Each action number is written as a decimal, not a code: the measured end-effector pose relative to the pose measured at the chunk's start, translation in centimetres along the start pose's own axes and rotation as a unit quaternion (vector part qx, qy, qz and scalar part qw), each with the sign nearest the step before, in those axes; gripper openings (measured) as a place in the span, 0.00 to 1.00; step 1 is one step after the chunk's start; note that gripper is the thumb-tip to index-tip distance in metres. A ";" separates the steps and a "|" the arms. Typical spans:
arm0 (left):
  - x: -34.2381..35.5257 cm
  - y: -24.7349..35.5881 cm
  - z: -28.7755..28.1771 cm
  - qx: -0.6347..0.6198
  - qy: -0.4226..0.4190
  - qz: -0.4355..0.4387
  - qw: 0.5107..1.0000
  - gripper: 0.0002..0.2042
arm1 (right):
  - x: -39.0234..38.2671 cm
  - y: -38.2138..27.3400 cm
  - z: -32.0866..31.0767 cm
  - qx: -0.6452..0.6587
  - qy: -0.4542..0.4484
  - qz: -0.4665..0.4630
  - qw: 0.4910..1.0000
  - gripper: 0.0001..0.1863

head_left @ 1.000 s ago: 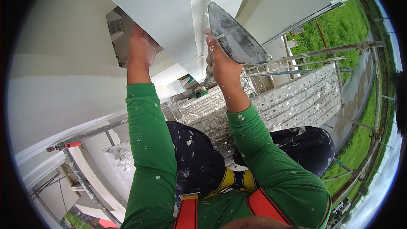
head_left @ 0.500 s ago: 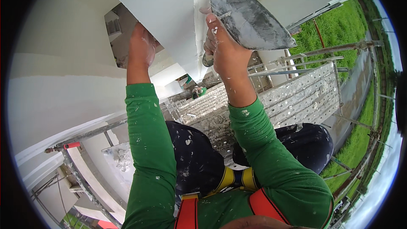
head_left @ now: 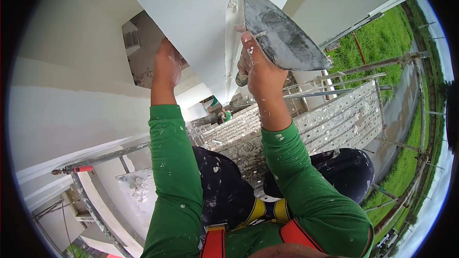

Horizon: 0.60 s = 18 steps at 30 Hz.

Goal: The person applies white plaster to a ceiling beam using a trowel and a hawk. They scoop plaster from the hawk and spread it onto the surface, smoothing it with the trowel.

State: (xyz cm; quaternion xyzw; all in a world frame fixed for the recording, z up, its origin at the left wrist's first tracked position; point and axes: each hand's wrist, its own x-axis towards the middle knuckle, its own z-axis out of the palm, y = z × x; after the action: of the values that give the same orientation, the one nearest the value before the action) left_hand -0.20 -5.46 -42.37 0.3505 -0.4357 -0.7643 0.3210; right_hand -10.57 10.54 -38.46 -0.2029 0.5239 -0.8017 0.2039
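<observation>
My right hand [head_left: 267,74] is closed around the dark handle of a broad, grey-smeared plastering trowel [head_left: 284,33], its thumb stretched up beside the blade. The blade's upper left edge lies at or close to a narrow strip of wet-looking plaster [head_left: 233,4] along the corner of a white wall [head_left: 186,14]; whether it touches, I cannot tell. On the other side of that wall, my left hand [head_left: 167,64] reaches up at its left edge. Its fingers are hidden behind the edge. White plaster specks both hands and my green sleeves.
I squat on a plaster-spattered perforated metal scaffold platform [head_left: 346,110]. Scaffold pipes [head_left: 377,67] run along the right, above grass [head_left: 392,36] and a road. At lower left is a flat board [head_left: 138,188] with white plaster. A person [head_left: 224,115] in green is far below.
Both hands and the trowel appear slightly lower and farther right in the picture. The wall has shifted too, and a plaster lump now shows left of the blade. The right-hand grip is the same.
</observation>
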 end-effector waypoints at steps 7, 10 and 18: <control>0.0 -0.3 -0.2 -0.016 0.004 0.007 1.000 0.23 | -0.4 -1.2 1.1 0.027 0.018 0.051 0.998 0.13; -0.7 0.6 0.5 0.000 0.017 -0.014 1.000 0.25 | 0.1 -3.3 2.0 0.088 0.001 0.092 0.992 0.14; -0.2 0.0 -0.2 0.041 -0.019 -0.007 0.999 0.33 | -0.2 -2.2 1.3 0.029 -0.004 0.053 0.998 0.14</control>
State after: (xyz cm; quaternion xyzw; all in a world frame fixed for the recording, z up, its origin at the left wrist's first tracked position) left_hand 0.13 -5.37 -42.38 0.3518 -0.4704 -0.7547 0.2920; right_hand -9.93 10.50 -35.99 -0.1720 0.5097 -0.8039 0.2535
